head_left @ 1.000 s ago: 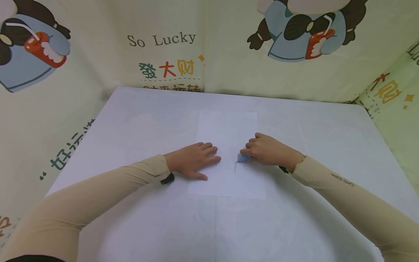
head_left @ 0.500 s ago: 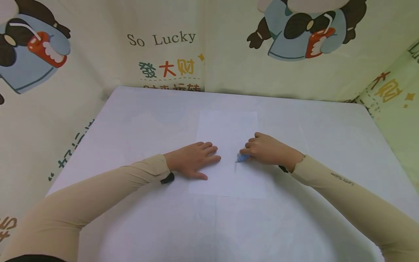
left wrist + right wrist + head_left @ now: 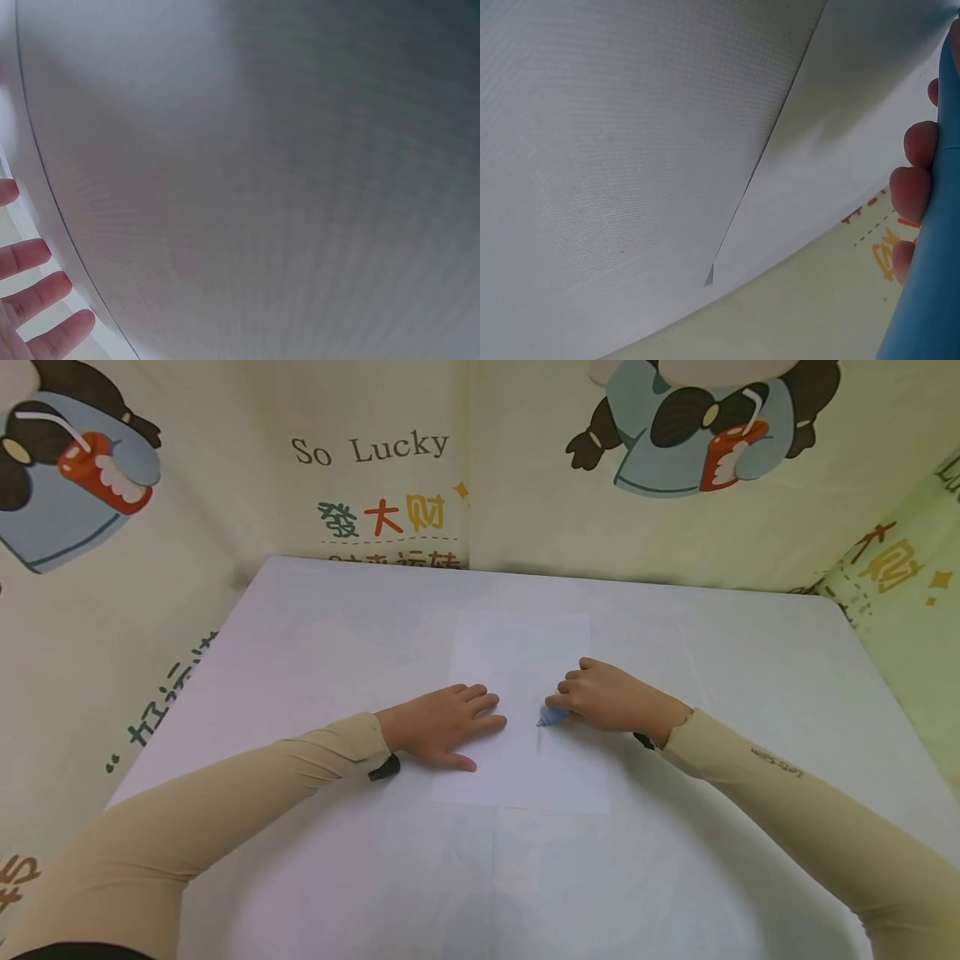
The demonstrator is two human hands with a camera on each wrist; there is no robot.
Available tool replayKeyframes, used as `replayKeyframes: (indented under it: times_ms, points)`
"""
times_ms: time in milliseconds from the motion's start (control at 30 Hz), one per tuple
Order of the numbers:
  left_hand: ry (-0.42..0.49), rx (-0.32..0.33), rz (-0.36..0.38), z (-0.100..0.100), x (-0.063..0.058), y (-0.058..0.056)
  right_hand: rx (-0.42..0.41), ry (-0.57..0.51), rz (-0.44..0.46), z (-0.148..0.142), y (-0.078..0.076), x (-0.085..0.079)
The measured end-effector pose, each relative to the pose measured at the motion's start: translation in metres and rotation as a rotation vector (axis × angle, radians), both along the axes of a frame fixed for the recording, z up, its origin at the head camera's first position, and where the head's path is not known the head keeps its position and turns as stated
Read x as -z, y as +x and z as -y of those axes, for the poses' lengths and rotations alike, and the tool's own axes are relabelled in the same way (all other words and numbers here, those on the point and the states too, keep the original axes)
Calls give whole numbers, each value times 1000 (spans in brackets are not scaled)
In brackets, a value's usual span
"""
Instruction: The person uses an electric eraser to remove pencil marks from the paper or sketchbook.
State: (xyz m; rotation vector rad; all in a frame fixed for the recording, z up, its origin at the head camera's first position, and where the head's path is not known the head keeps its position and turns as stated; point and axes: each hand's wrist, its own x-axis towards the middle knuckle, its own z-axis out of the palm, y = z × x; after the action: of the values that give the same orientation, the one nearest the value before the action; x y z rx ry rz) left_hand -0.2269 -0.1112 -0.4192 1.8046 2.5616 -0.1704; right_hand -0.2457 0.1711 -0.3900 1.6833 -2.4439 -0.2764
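Note:
A sheet of white paper (image 3: 525, 789) lies on the white table. My left hand (image 3: 442, 727) rests on its left part with the fingers spread; several fingertips (image 3: 52, 292) also show in the left wrist view. Over the right part of the sheet, my right hand (image 3: 611, 697) grips a thick blue pen-like tool (image 3: 553, 717), whose exact kind I cannot tell. Its narrow tip points left and down at the paper, just above a faint grey streak (image 3: 538, 743). In the right wrist view the smooth blue barrel (image 3: 926, 255) runs along the curled fingers (image 3: 911, 193).
The white tabletop (image 3: 337, 627) extends around the sheet on all sides. Cream cloth (image 3: 517, 485) printed with cartoon figures and lettering hangs behind the table and at both sides. Dark wrist straps (image 3: 384, 768) show at the cuffs of the beige sleeves.
My right hand has shifted slightly up and left with the blue pen-like tool, so its tip sits a little farther from me. The left hand stays in place.

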Motion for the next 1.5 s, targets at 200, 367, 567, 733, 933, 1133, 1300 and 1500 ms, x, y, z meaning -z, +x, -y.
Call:
replayKeyframes:
  times_ms: [200,367,567,733,933,1133,1300,1500]
  points:
    - [-16,-10,-4,-1,0,1,8,19,14,-1,3,0]
    - [-21,-21,1,-1,1,1,-11,4,-3,-5,7,1]
    - [-23,-19,0,0,2,1,-25,-21,-9,-3,7,1]
    - [-23,-16,11,-1,1,1,-17,-16,-15,2,3,2]
    - [-16,-8,-3,-1,1,1,-4,2,-14,4,2,1]
    - [-13,-9,-10,0,0,1,-2,8,-2,0,8,-1]
    - [-11,-9,-4,0,-1,2,0,7,-3,-2,9,0]
    - [-5,-5,6,0,-3,2,0,7,-20,2,4,-1]
